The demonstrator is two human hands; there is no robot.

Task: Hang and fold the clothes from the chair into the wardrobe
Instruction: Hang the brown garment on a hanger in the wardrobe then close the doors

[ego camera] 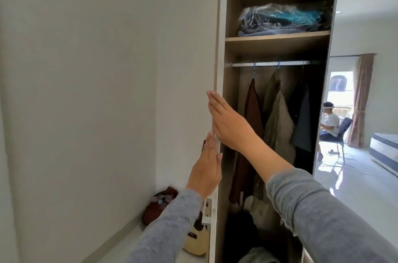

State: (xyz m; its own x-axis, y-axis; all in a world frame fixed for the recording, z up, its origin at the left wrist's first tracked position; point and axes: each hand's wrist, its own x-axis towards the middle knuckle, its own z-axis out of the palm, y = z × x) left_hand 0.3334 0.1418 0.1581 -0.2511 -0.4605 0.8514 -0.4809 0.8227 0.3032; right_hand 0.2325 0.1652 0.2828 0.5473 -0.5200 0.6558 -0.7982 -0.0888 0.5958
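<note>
Both hands are flat with straight fingers and hold nothing. The left hand [206, 168] lies against the outer face of the wardrobe door [218, 47] and the right hand [228, 120] against its free edge. The tall panel should be stiff and swing easily from that edge. Soft, light hanging clothes [277, 123] fill the rail [273, 63] inside the wardrobe [231, 15]; no chair clothes are in view. A guitar [196, 241] and a bag [159, 204] on the floor near the wall could limit the door's swing.
</note>
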